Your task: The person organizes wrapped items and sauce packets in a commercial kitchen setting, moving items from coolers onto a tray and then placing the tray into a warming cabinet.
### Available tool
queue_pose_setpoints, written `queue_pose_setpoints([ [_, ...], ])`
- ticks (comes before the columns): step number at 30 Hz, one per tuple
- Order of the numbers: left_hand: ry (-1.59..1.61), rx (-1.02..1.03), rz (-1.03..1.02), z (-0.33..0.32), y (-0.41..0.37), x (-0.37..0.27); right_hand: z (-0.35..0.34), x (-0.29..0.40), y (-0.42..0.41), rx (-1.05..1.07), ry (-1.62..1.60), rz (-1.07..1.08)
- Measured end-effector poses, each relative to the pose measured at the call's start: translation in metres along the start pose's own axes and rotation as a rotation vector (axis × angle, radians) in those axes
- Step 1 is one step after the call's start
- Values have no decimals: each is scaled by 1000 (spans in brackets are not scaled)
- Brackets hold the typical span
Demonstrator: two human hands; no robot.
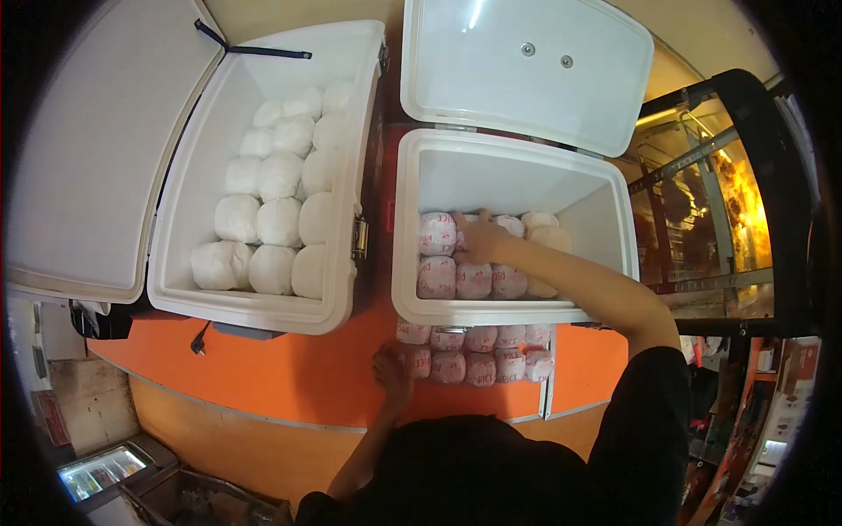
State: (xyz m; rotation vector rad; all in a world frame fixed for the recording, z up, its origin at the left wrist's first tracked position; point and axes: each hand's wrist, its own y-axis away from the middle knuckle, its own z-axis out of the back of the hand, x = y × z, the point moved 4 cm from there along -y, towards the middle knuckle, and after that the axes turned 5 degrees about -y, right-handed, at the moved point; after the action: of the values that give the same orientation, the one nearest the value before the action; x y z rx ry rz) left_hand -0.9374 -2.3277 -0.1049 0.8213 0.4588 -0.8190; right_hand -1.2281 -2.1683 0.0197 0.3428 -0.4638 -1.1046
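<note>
My right hand [490,242] reaches down into the right white cooler box [513,311], its fingers around one of the round paper-wrapped bundles [437,277] with red print. These sit in rows at the box's left, and plainer white bundles [543,237] lie to their right, partly behind my forearm. On the orange counter [263,375], my left hand [393,371] is beside the leftmost of two rows of similar printed bundles [480,369]. Its fingers look curled; whether it touches that bundle is unclear. The box's front rim hides part of the back row.
A larger cooler box [263,315] at left holds rows of plain white bundles [279,176]. Both lids, the left [99,158] and the right [520,79], stand raised. A power plug [198,343] lies on the counter. At right is a glowing glass-fronted oven [710,210].
</note>
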Motion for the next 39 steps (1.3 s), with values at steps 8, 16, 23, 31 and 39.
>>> queue_pose_setpoints([
  [8, 86, -282, -235, 66, 7, -61, 21, -3, 15, -97, -166, 3],
  [16, 812, 297, -698, 146, 88, -193, 182, 93, 172, -41, -375, 481],
  [23, 1281, 450, -96, 161, 102, -206, 182, 140, 213, 127, -276, 423],
  [31, 749, 152, -76, 111, 37, -75, 75, 52, 11, 252, -111, 91],
  [39, 671, 218, -284, 64, -5, -59, 2, 31, -36, -78, -117, 169],
])
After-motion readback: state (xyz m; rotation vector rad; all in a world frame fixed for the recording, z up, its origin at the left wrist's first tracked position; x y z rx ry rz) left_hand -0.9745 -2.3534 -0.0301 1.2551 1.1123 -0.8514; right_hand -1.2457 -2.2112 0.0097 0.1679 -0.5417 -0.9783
